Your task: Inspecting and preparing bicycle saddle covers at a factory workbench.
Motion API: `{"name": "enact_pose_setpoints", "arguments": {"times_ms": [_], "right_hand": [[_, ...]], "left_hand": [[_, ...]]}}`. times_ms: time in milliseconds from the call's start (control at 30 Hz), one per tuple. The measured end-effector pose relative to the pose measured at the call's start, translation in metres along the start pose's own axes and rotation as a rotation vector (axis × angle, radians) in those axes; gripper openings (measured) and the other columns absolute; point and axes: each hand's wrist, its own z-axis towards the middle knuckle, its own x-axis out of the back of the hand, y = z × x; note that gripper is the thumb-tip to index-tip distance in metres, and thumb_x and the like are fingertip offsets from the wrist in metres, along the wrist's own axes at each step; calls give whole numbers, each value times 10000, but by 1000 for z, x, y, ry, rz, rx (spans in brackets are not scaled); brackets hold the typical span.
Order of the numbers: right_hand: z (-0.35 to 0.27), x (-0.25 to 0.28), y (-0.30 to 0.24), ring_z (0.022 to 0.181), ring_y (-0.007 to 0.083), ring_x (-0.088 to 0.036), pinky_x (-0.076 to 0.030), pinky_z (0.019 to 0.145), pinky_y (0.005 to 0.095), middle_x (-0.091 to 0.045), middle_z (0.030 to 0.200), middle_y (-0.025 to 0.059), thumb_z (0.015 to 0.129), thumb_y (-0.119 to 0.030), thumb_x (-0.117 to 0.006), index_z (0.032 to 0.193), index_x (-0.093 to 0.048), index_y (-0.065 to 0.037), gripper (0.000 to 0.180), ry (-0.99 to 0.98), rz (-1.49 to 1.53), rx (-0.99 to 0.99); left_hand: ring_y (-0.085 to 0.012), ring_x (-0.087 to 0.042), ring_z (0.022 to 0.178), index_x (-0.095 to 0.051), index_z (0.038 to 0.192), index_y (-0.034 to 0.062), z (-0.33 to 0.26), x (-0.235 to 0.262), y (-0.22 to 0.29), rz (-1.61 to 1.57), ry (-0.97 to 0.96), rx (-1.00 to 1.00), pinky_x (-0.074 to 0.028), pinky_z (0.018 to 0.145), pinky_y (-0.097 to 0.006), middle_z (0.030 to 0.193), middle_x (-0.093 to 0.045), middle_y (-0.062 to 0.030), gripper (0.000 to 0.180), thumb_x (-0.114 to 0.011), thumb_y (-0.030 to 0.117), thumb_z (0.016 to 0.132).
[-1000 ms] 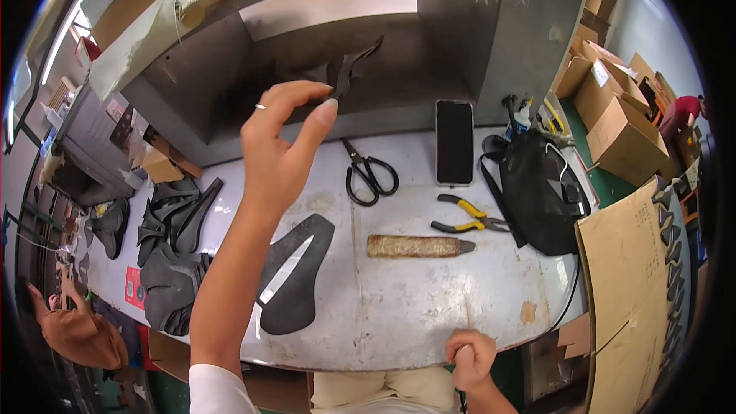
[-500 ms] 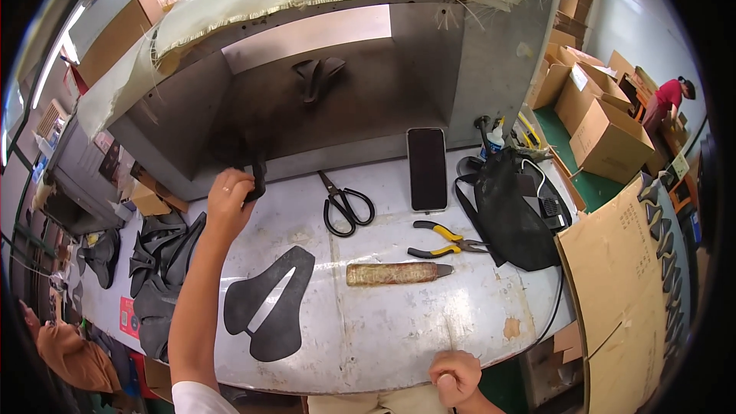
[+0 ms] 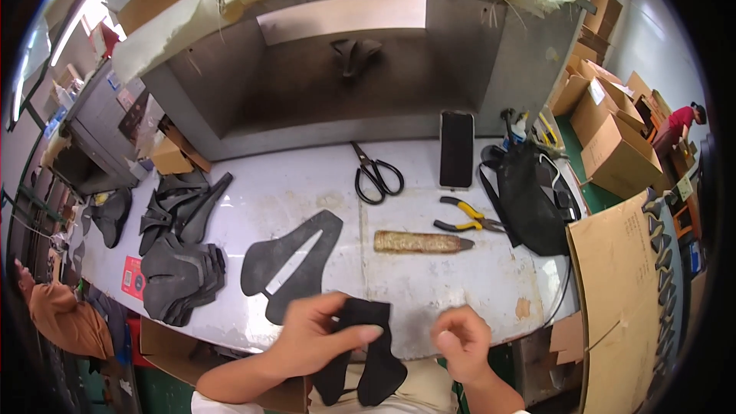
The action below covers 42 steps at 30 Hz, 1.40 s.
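A black two-lobed piece shaped like a bicycle saddle cover (image 3: pixel 381 368) hangs over the table's front edge. My left hand (image 3: pixel 310 333) pinches its narrow upper end between thumb and fingers. To its right, my right hand (image 3: pixel 464 341) is held up with curled fingers, apart from the piece, and nothing shows in it. Just beyond my left hand lies a flat dark saddle-shaped piece (image 3: pixel 259 270) with a long slot. Stacked dark saddle-shaped pieces (image 3: pixel 180 284) and a looser pile (image 3: pixel 201 211) sit at the left of the table.
A grey open-fronted metal box (image 3: pixel 307 132) stands at the back, a dark saddle-shaped piece (image 3: pixel 354 54) inside. Scissors (image 3: pixel 376 180), a phone (image 3: pixel 457 149), yellow-handled pliers (image 3: pixel 475 218), a wrapped tool (image 3: pixel 418 242) and a black bag (image 3: pixel 533 207) lie on the table. Cardboard (image 3: pixel 617 299) stands right; two people are farther off.
My left hand has come back from the box's front left to the table's near edge, bringing the black piece. My right hand has risen slightly. The view has shifted.
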Motion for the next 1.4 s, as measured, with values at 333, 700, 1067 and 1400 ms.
{"name": "enact_pose_setpoints", "arguments": {"times_ms": [333, 700, 1067, 1400], "right_hand": [[17, -21, -34, 527, 77, -445, -351, 479, 256, -520, 582, 13, 883, -193, -714, 745, -556, -12, 277, -604, -290, -229], [1, -17, 15, 500, 10, -342, -235, 455, 188, -478, 630, -57, 957, -270, -627, 769, -588, -79, 270, -599, 646, -963], [-1, -26, -23, 530, 128, -442, -372, 512, 268, -516, 666, 68, 974, -104, -531, 817, -552, -9, 184, -392, -258, -13], [-14, -35, 0, 644, 79, -481, -401, 569, 261, -552, 715, 23, 986, -143, -527, 821, -538, -10, 212, -275, -156, -151]], "left_hand": [[-10, -572, 696, -695, 899, -1, -14, -14, -58, 188, -285, 86, -454, 583, -196, 704, -644, 20, 241, -782, 213, 831], [-24, -567, 625, -716, 843, 12, -33, -28, -66, 126, -115, -65, -431, 546, -199, 681, -668, 11, 188, -798, 178, 808], [-99, -617, 842, -644, 1051, -59, -32, -22, -78, -292, -77, -86, -518, 717, -221, 1003, -635, -72, 197, -689, -29, 861], [-181, -676, 821, -671, 969, -42, -21, -22, -89, -769, -39, 183, -550, 762, -314, 913, -703, -113, 194, -742, -27, 789]]}}
